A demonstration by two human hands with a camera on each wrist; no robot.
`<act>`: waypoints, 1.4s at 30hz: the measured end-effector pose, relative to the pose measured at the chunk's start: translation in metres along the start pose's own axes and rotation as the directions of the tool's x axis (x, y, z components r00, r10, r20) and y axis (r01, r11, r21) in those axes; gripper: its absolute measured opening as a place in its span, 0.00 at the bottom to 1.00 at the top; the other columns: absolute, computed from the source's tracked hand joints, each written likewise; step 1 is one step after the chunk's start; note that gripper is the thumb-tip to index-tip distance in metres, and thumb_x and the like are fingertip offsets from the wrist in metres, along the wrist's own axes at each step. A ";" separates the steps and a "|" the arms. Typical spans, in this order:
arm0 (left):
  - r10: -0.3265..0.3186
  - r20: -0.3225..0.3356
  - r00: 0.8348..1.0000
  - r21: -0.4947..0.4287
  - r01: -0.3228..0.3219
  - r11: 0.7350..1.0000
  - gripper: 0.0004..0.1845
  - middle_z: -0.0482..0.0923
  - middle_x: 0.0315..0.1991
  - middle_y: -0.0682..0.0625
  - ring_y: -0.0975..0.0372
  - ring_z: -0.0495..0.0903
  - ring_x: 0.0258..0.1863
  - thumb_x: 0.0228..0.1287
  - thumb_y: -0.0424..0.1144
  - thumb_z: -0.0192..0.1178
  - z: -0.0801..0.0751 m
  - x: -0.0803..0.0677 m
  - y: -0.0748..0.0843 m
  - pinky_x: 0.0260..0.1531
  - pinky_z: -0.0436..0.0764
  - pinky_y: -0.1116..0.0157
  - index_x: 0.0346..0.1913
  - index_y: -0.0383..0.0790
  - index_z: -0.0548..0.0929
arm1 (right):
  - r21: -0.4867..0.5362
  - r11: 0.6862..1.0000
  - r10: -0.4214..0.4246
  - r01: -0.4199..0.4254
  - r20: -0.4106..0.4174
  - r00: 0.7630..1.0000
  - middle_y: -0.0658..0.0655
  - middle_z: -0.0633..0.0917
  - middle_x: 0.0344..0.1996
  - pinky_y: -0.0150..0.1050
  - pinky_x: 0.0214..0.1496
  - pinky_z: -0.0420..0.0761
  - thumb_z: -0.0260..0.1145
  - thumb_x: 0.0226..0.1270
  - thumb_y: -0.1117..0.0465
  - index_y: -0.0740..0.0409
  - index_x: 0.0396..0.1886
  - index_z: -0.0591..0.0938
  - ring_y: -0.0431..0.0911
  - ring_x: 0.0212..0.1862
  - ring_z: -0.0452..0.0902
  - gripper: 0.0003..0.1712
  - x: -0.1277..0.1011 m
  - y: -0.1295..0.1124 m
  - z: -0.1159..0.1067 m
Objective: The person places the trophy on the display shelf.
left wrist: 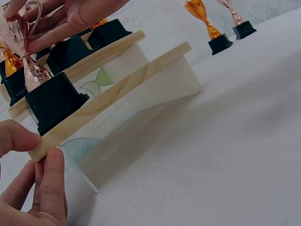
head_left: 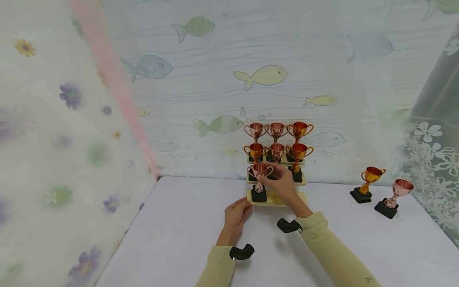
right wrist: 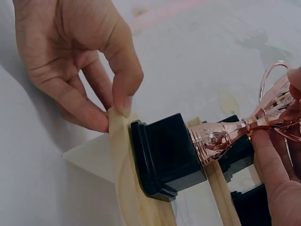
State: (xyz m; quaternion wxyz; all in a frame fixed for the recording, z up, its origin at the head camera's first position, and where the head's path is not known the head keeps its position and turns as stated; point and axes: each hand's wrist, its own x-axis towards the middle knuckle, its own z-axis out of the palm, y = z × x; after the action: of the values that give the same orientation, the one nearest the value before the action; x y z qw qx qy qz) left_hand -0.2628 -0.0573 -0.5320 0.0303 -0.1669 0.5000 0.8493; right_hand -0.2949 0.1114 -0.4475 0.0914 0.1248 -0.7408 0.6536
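Note:
A rose-gold trophy (head_left: 259, 170) with a square black base stands upright at the left end of the stand's lowest wooden step (head_left: 279, 200). My right hand (head_left: 283, 186) holds its cup from the right, fingers around the lower bowl and handle. In the right wrist view, the black base (right wrist: 169, 153) sits flat against the wood. My left hand (head_left: 234, 217) pinches the left end of that same step, thumb on top and fingers beneath, as the left wrist view shows. Gold and rose-gold trophies fill the steps behind, including a gold trophy (head_left: 299, 153); my right hand partly hides the middle row.
On the white table (head_left: 186, 227), a gold trophy (head_left: 372, 174) and another rose-gold trophy (head_left: 401, 187) stand at the right. A fish-printed curtain (head_left: 201, 87) rises behind the stand. Clear panels support the steps.

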 end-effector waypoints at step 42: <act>0.003 -0.011 1.000 0.019 -0.003 1.000 0.23 0.82 0.54 0.36 0.62 0.83 0.41 0.63 0.26 0.63 0.002 0.000 0.001 0.47 0.87 0.66 0.61 0.22 0.78 | 0.030 0.997 -0.064 0.065 -0.014 0.998 0.66 0.83 0.55 0.29 0.49 0.84 0.75 0.63 0.67 0.62 0.65 0.78 0.45 0.53 0.82 0.30 -0.014 0.007 -0.002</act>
State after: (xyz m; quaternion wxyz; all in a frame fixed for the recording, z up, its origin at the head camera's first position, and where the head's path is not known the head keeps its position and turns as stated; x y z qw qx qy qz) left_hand -0.2634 -0.0564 -0.5306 0.0278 -0.1703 0.5086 0.8436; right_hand -0.2842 0.1149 -0.4583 0.1152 0.1459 -0.7259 0.6623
